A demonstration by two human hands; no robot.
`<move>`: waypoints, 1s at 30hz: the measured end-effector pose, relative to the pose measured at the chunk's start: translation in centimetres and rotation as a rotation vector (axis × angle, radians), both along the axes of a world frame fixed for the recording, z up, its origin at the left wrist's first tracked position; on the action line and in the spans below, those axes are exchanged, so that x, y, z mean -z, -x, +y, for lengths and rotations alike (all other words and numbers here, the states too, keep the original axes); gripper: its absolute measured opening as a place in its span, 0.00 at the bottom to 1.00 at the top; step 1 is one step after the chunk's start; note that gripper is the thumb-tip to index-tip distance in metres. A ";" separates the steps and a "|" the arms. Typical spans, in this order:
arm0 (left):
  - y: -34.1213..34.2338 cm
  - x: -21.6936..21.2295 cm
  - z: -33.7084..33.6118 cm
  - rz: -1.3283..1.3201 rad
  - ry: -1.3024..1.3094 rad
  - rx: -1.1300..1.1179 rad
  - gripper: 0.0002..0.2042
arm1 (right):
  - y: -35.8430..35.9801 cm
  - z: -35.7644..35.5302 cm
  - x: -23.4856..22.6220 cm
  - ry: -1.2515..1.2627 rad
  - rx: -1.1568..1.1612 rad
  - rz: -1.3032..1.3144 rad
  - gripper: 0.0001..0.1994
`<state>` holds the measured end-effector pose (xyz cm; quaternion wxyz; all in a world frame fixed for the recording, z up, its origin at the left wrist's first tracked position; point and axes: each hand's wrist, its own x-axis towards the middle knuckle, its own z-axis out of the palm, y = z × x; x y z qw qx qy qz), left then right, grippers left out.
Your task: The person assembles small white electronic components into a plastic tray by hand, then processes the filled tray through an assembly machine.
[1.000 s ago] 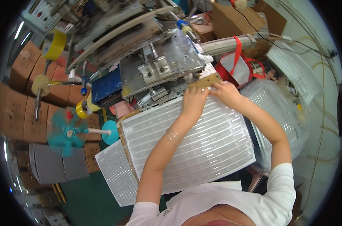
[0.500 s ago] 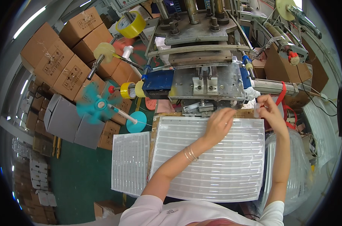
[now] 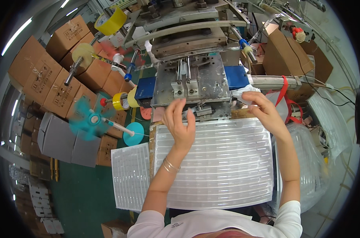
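My left hand [image 3: 180,123] hovers at the front edge of a metal machine plate [image 3: 209,77], its thumb and fingers apart, with nothing visible in it. Close to its fingertips is a small metal fitting [image 3: 204,110] below the plate's front edge. My right hand [image 3: 266,113] is at the plate's right corner beside a crumpled white cloth or plastic wad [image 3: 245,91]. Its fingers are bent and spread from the thumb; I cannot tell if they touch the wad. Under both forearms lies a wide translucent ribbed sheet or tray stack [image 3: 215,166].
A heavy press head [image 3: 188,45] hangs behind the plate. Left are a turning teal fan [image 3: 93,119], yellow tape rolls [image 3: 111,22] and stacked cartons [image 3: 49,83]. A smaller ribbed stack [image 3: 129,174] lies left, a plastic-wrapped bundle [image 3: 307,166] right, with a red strap [image 3: 282,93] near my right hand.
My left hand has moved left from the middle of the machine's front edge, and its fingers have spread. My right hand's fingers have opened. More of the plate shows before the press; the view has shifted.
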<state>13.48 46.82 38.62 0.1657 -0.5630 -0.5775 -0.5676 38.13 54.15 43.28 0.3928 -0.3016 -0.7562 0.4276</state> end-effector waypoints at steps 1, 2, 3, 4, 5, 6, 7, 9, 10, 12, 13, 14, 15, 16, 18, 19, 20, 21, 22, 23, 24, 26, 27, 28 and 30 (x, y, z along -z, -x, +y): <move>-0.1 -1.5 1.1 0.069 0.018 -0.045 0.16 | 0.5 0.0 -0.4 -0.006 0.004 -0.007 0.15; -0.1 -2.9 2.5 0.138 0.038 -0.087 0.15 | 0.9 0.1 -0.7 -0.018 0.058 -0.057 0.15; -0.2 -3.7 4.5 0.249 0.071 -0.131 0.14 | 1.3 0.3 -0.9 -0.027 0.122 -0.109 0.15; -0.3 -4.3 6.5 0.364 0.104 -0.169 0.14 | 2.0 0.7 -0.5 -0.113 0.204 -0.056 0.14; 0.0 -5.0 7.9 0.362 0.101 -0.156 0.14 | 2.8 1.2 -0.6 -0.113 0.217 -0.059 0.14; 0.6 -5.2 8.9 0.418 0.176 -0.099 0.15 | 3.6 1.9 -0.6 -0.244 0.251 -0.095 0.14; 1.0 -5.2 9.2 0.475 0.251 -0.042 0.15 | 4.5 2.1 -0.8 -0.374 0.283 -0.131 0.13; 0.3 -5.6 8.7 0.524 0.160 -0.037 0.14 | 6.5 2.5 -1.3 -0.473 0.332 -0.124 0.13; -0.3 -5.5 7.7 0.428 0.101 -0.008 0.13 | 7.4 2.9 -1.5 -0.576 0.363 -0.112 0.13; -0.6 -4.9 5.0 0.319 0.059 -0.005 0.14 | 9.5 4.0 -1.8 -0.717 0.390 -0.108 0.12; -0.8 -4.4 3.7 0.325 0.062 0.006 0.14 | 10.3 4.6 -1.8 -0.863 0.397 -0.103 0.11; -0.5 -3.8 2.0 0.263 0.133 0.059 0.14 | 11.6 5.1 -1.5 -0.852 0.386 -0.090 0.11; -0.7 -3.4 0.7 0.195 0.198 0.125 0.14 | 12.2 5.8 -1.3 -0.885 0.435 -0.229 0.10; -0.9 -2.8 -0.2 0.196 0.204 0.126 0.14 | 12.6 6.3 -1.1 -0.914 0.482 -0.371 0.09; -1.2 -1.4 -1.1 0.191 0.218 0.217 0.15 | 12.4 7.4 -0.7 -0.939 0.507 -0.336 0.09; -1.5 -1.0 -1.4 0.190 0.221 0.220 0.15 | 12.1 7.7 -0.4 -0.967 0.534 -0.307 0.09; -1.6 -0.5 -1.7 0.191 0.221 0.253 0.16 | 12.0 7.4 -0.4 -0.885 0.502 -0.306 0.09; -1.8 -0.1 -1.7 0.191 0.222 0.290 0.17 | 11.9 7.2 -0.3 -0.877 0.507 -0.313 0.09; -2.1 0.3 -1.6 0.187 0.229 0.303 0.17 | 11.7 7.0 -0.1 -0.839 0.495 -0.206 0.10; -2.3 1.0 -1.4 0.166 0.259 0.345 0.16 | 11.2 6.8 0.3 -0.794 0.492 -0.105 0.11; -2.5 1.6 -1.4 0.141 0.292 0.383 0.16 | 10.1 5.5 -0.2 -0.797 0.492 -0.063 0.11; -2.8 2.2 -1.4 0.087 0.312 0.394 0.14 | 6.7 4.0 0.0 -0.641 0.439 -0.129 0.10; -3.0 2.4 -1.4 0.044 0.318 0.378 0.13 | 4.7 3.4 0.3 -0.498 0.370 -0.168 0.10; -3.2 2.6 -1.1 0.076 0.381 0.387 0.13 | 2.8 3.2 0.7 -0.366 0.324 -0.232 0.09; -4.4 3.4 0.1 0.167 0.394 0.453 0.14 | -0.1 2.5 1.5 -0.296 0.345 -0.409 0.08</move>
